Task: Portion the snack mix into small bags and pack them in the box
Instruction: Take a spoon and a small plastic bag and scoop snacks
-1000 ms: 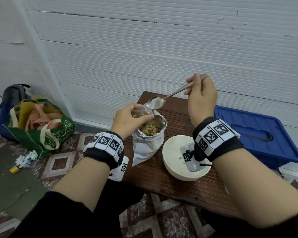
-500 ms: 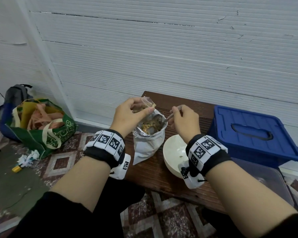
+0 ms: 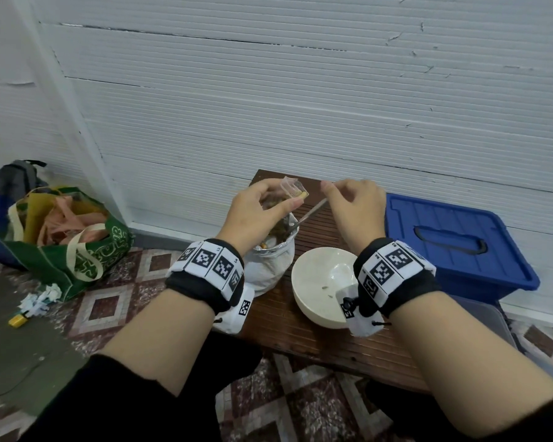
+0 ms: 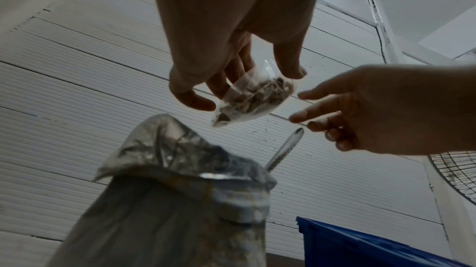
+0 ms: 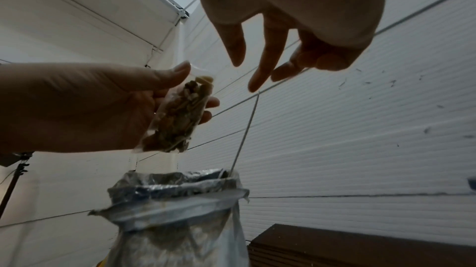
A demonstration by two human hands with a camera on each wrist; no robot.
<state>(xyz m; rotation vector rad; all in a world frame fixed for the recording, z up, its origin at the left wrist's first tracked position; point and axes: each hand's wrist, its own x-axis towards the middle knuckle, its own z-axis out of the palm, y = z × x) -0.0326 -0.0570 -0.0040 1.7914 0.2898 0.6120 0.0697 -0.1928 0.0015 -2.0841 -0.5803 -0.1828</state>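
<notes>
Nearest the person, on the dark wooden table point(image 3: 300, 352), stands a white bowl point(image 3: 320, 291), all but empty, with only a scrap or two in it. Just beyond it, to the left, the big silver foil bag of snack mix point(image 3: 273, 266) stands upright with its mouth rolled open, and a metal spoon point(image 3: 312, 213) leans in that mouth, its handle slanting up and to the right; no fingers are on it.

Above the foil bag the left hand point(image 3: 253, 218) holds a small clear bag point(image 4: 253, 99) of snack mix, pinched between the thumb and the fingers point(image 4: 192, 100) with its open top uppermost and its long axis tilted. It is filled most of the way — a pale piece sits at the very top.

The right hand point(image 3: 355, 208) hovers just to the right of it, released and holding nothing, its thumb and forefinger stretched toward the small bag's mouth but not touching it. The bag lies to the left of those fingertips point(image 5: 255, 86) and near them, so the right hand is the one placed to pinch the top shut — sealing looks to be the step in hand.

Farther right sits the blue box point(image 3: 454, 240) with its lid on, well apart from both hands. To the far left, on the tiled floor, is a green tote bag point(image 3: 74, 237) with a grey backpack point(image 3: 15, 178) behind it.
</notes>
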